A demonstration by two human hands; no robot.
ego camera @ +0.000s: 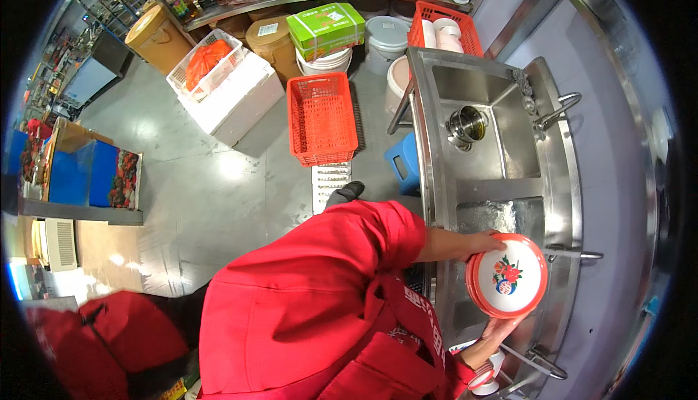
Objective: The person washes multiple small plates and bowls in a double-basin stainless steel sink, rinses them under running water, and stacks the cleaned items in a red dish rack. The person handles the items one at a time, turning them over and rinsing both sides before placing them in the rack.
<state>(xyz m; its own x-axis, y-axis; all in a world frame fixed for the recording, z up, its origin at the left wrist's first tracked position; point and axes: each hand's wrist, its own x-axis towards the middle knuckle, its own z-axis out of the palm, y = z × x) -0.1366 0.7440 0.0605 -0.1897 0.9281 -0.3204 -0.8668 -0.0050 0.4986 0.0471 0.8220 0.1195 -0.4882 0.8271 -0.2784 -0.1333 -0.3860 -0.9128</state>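
Note:
A stack of round white plates (515, 261) with red rims is held over the sink basins, and the top plate bears a printed flower design. My left hand (485, 243) grips the stack at its upper left rim. Around the lower rim, my right hand (505, 327) supports it, with some fingers hidden beneath. Water stands in the steel basin (463, 214) beside my left hand. A tap (575, 254) reaches toward the right side of the plates. Below my right forearm, more dishes (482, 375) are partly hidden by the arm.
A steel pot (469, 123) sits in the far basin, near another tap (559, 110). A red plastic crate (323, 119) and a white foam box (240, 105) occupy the floor. A blue stool (403, 163) stands against the sink. Another person in red (131, 329) is behind me.

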